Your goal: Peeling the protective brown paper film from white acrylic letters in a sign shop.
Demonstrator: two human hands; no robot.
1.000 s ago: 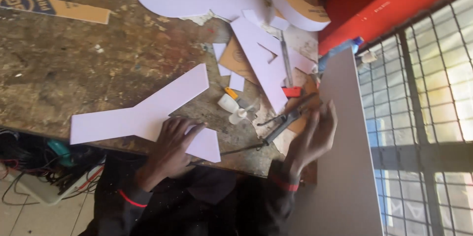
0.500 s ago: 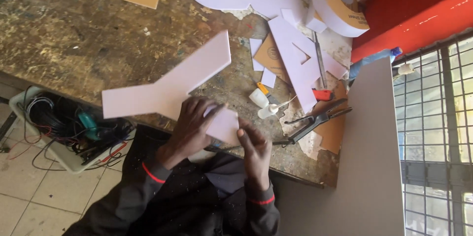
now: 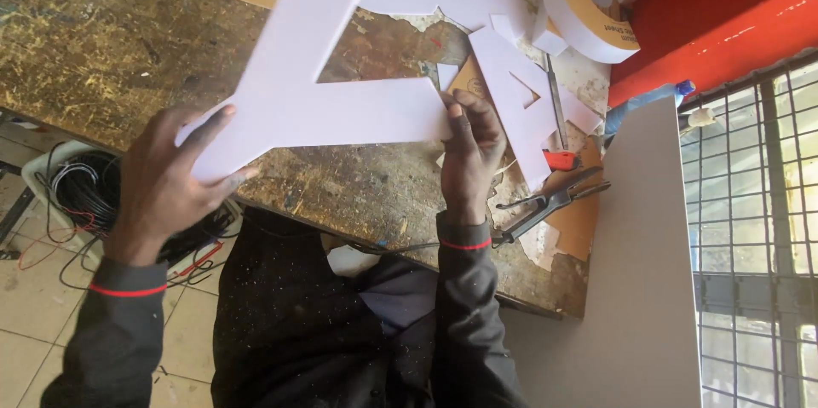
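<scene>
**White cut-out lifted in both hands above the table**

While the large white foam-board shape (image 3: 328,93) is being held just above the table (image 3: 102,42), both hands are carrying it by its ends. It is a flat, forked piece, already cut clean along every edge that shows, with one long arm running up and away and another running across toward the right. Nothing on it looks glued, painted or joined yet, so I judge the cutting of this piece to be done and any fitting or finishing to be left.

The left hand (image 3: 175,174) is gripping the near-left end, thumb across the top face and fingers spread along the edge; its grip is closing on the board itself. The right hand (image 3: 469,152) is pinching the right end, fingers curled over the edge, so that grip is also shut on the board.

Just beyond the right hand, other white offcuts (image 3: 520,93) are lying flat on the table, one a long strip with a small angular notch. Beside them a pair of pliers (image 3: 550,202) is resting near the table's edge, with a small red tool (image 3: 558,159) close by. Farther off, a wide roll of tape (image 3: 588,3) is sitting at the far edge, and a large grey board (image 3: 635,289) is leaning at the right by a barred window (image 3: 754,229). Coiled black cables (image 3: 81,199) are lying on the floor at the left.
</scene>
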